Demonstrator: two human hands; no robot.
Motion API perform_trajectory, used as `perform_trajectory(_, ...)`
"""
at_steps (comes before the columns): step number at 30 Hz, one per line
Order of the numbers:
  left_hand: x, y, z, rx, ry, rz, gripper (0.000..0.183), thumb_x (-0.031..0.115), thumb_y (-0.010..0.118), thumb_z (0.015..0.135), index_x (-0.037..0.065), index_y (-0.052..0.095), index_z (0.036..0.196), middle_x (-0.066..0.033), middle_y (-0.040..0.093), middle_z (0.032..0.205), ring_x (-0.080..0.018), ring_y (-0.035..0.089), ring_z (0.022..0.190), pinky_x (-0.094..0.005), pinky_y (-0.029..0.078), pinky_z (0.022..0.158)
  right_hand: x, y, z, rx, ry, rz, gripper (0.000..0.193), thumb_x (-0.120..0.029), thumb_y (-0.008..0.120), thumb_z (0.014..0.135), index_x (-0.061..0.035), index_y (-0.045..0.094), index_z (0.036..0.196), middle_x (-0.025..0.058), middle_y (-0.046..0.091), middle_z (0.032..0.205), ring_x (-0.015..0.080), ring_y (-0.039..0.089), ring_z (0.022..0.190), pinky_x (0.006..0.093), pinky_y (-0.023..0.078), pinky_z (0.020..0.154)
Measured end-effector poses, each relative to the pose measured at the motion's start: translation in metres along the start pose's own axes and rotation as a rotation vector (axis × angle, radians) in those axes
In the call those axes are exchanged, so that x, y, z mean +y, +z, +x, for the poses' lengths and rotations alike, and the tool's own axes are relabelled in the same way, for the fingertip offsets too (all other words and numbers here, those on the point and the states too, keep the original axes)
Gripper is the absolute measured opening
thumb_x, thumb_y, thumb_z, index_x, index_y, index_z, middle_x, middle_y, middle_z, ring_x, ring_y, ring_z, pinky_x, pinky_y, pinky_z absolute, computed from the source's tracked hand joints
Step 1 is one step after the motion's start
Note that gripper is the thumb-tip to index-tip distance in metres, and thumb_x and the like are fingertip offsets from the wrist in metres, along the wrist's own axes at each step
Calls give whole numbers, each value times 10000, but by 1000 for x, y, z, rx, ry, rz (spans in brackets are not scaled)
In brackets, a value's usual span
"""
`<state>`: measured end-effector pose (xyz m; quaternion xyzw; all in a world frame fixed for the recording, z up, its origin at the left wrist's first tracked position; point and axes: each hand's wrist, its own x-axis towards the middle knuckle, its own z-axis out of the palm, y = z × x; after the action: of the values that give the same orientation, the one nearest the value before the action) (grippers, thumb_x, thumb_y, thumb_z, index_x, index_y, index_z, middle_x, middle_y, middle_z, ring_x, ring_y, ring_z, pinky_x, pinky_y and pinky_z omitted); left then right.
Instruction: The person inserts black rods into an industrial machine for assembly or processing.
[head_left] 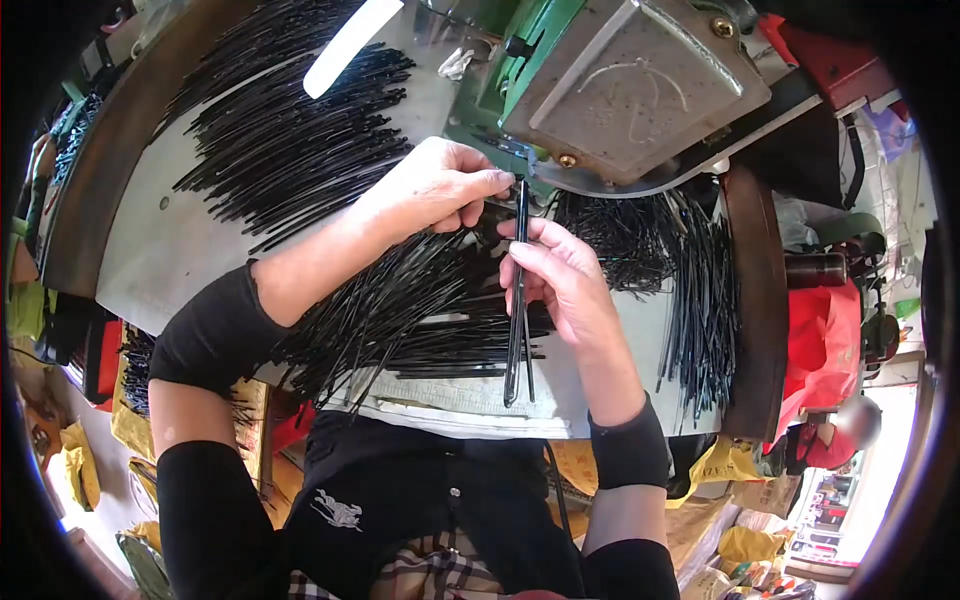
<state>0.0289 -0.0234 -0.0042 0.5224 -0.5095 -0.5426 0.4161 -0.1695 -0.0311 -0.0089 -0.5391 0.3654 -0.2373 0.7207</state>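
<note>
A narrow bundle of thin black umbrella ribs (pixel 517 330) stands lengthwise before me, its upper end close under the green and grey machine (pixel 640 100). My right hand (pixel 560 275) is closed around its middle, thumb on top. At the upper end, my left hand (pixel 445 188) pinches with thumb and forefinger; the exact grip is partly hidden. Loose black ribs (pixel 300 140) lie in a thick heap to the left of the machine. More ribs (pixel 410 310) spread under my left forearm, and another pile (pixel 700 310) lies right of my right hand.
The pale worktable (pixel 150 240) has raised brown side edges (pixel 755 310). A bright white lamp (pixel 350 45) hangs over the heap. Beyond the right edge are a red bag (pixel 820 340) and a person in red (pixel 832 445). Yellow sacks (pixel 745 545) lie on the floor.
</note>
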Motion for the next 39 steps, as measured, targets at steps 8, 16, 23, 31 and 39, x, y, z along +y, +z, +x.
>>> perform_trajectory(8,3,-1,0,-14,4,9,311,278,583,878,-31,617,870,-8,526,559,-39,398,399,-188,271,368,1,0,2,38,-5,56,242,-179,572,851,-31,536,1038,25,572,695,92,546,571,214,437,490)
perform_trajectory(16,5,0,-5,-152,60,-92,299,244,569,883,-51,614,900,-82,607,662,-114,576,475,-196,433,392,2,0,5,80,-22,76,222,-169,582,841,-38,541,1015,22,576,693,80,535,569,192,415,488)
perform_trajectory(23,1,1,-1,-205,10,-115,282,251,566,888,-15,598,797,-73,595,623,-115,563,444,-194,425,382,5,2,11,45,-115,94,207,-156,591,854,1,551,983,70,603,714,72,519,538,177,393,456)
perform_trajectory(31,-1,0,0,-154,56,-59,288,251,550,895,-15,592,792,-60,578,589,-108,548,419,-198,409,366,-1,0,11,51,-111,78,222,-138,602,854,15,549,1006,75,610,720,75,527,543,174,385,448)
perform_trajectory(39,0,5,-1,-154,73,-25,304,258,519,911,-13,588,793,-57,574,576,-110,548,420,-202,410,374,-1,2,12,42,-120,83,229,-142,611,848,19,552,1000,72,613,718,82,536,556,183,392,454)
